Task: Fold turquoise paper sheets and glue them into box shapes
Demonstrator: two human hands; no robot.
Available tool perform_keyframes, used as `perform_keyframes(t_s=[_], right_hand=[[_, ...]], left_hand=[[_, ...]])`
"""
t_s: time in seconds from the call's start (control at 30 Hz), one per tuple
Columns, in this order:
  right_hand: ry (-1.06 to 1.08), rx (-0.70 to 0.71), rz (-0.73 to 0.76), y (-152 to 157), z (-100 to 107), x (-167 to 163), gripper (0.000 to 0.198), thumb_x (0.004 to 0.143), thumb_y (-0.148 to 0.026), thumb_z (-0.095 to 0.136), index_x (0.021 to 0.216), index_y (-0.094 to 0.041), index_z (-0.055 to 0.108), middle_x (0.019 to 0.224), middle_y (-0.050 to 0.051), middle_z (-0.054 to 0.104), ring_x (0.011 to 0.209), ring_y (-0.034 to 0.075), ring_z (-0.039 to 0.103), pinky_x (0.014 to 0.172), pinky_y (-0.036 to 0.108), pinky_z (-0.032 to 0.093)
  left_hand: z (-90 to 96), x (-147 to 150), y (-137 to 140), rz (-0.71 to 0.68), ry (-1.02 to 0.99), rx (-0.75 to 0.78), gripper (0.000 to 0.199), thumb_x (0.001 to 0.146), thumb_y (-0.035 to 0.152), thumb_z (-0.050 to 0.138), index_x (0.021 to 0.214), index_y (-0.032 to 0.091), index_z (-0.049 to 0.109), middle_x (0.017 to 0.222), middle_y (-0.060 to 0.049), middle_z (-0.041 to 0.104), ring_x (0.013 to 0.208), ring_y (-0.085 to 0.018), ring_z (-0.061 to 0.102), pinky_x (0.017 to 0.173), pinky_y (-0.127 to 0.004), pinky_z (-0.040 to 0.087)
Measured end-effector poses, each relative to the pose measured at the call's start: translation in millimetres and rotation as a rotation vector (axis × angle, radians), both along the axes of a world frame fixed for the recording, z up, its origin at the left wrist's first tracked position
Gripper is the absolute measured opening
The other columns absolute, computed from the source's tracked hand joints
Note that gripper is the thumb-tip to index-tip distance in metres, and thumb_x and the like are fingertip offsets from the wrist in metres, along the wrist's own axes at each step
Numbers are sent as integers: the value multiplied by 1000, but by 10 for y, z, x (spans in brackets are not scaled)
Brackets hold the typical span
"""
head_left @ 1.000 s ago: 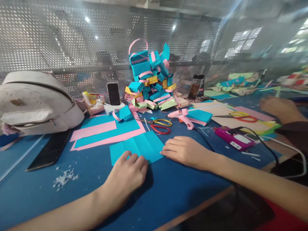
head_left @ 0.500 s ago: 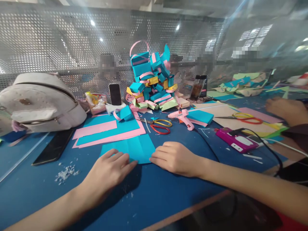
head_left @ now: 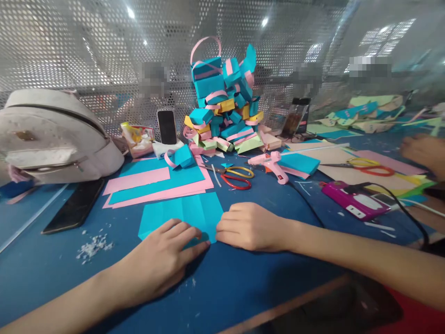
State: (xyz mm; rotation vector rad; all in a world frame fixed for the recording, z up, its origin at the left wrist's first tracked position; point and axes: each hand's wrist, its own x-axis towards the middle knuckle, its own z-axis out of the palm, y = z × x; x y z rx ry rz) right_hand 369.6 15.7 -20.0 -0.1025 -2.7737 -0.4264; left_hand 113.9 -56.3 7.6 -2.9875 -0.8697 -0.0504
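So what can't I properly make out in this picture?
All in the head view:
Blue sheet: near side partly covered by the left hand and right hand.
Pale backpack: cut off by the left edge.
Co-worker's hand: blurred, near the right edge.
White scraps: too small to count.

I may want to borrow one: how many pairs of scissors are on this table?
2. One pair of scissors lies left of the pink glue gun; the other pair lies over beige paper. Others could be hidden.

Bare forearms point(head_left: 347, 248), slender fingers point(head_left: 229, 228)
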Motion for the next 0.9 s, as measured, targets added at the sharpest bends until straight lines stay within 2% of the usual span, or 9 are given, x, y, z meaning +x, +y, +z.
perform_keyframes(t_s=[0.13,0.3,0.37,0.47,0.63,0.8,0.9], right_hand=[[29,-75,30,81,-38,13,26,101,-21,40,97,-17,65,86,2,67,78,15,55,61,31,32],[28,-124,122,233,-70,-26,23,101,-18,42,105,-20,64,94,0,69,84,13,58,63,30,33],[-8,-209,159,304,-43,-62,23,101,-20,42,103,-20,65,96,1,69,86,13,59,65,30,34],[-84,-421,168,406,33,-136,22,100,-25,45,97,-20,66,94,2,68,85,13,59,69,29,36],[-174,-802,-11,515,89,-286,25,97,-36,53,85,-19,65,82,0,63,79,13,56,72,26,38],[-157,-897,-128,514,2,-377,25,92,-40,60,82,-17,58,76,-2,55,76,13,50,71,26,34],[-130,-915,-189,482,-49,-388,27,93,-43,58,83,-18,54,79,-2,52,75,13,48,69,27,33]], left_hand=[[-31,5,74,-86,-9,-23,44,93,15,45,137,17,46,129,-8,57,104,-23,53,92,-38,42],[-112,-4,79,-99,-5,5,43,94,11,43,136,11,47,126,-9,59,103,-22,54,95,-38,42],[-144,-16,73,-95,-6,22,44,93,9,43,136,11,47,126,-9,59,104,-22,54,98,-38,41],[-160,-28,73,-91,-22,38,44,93,11,45,137,12,47,127,-8,59,106,-22,55,100,-37,40],[-136,-18,113,-120,-71,185,34,98,20,43,127,14,58,123,-2,64,104,-19,58,102,-34,38],[-284,-41,183,-94,-118,278,30,99,21,44,123,21,62,115,6,68,104,-14,57,101,-30,39],[-417,-78,210,-107,-188,317,30,101,26,42,121,21,63,112,5,67,105,-14,56,99,-30,40]])
